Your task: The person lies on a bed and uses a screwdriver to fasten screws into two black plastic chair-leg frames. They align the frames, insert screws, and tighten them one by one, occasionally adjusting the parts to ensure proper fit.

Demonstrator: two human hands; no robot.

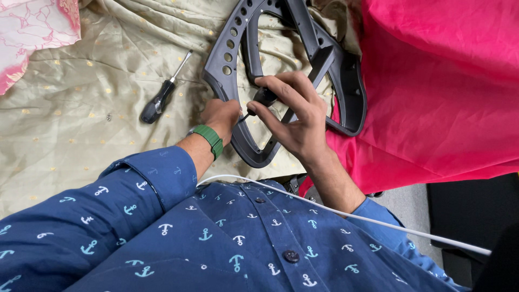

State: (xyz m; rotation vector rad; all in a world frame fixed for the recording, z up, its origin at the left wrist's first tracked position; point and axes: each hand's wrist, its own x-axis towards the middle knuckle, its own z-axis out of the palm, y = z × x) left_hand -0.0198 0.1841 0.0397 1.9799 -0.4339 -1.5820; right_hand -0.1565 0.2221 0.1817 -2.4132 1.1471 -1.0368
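The frame (238, 48) is dark grey, and the cloth (81, 119) under it is pale green with small gold dots. On the right lies a bright pink sheet (443, 81), and far left is a pink and white cloth (32, 27). The shirt (216, 243) is dark blue with light blue and white anchors, the watch band (210, 139) is green, and the screwdriver (159, 100) has a black handle.

Dark blue button shirt (216, 238) with small light anchor prints, sleeves rolled up on both forearms. Green band watch (210, 139) on left wrist. Thin white cable (346, 215) across the chest.
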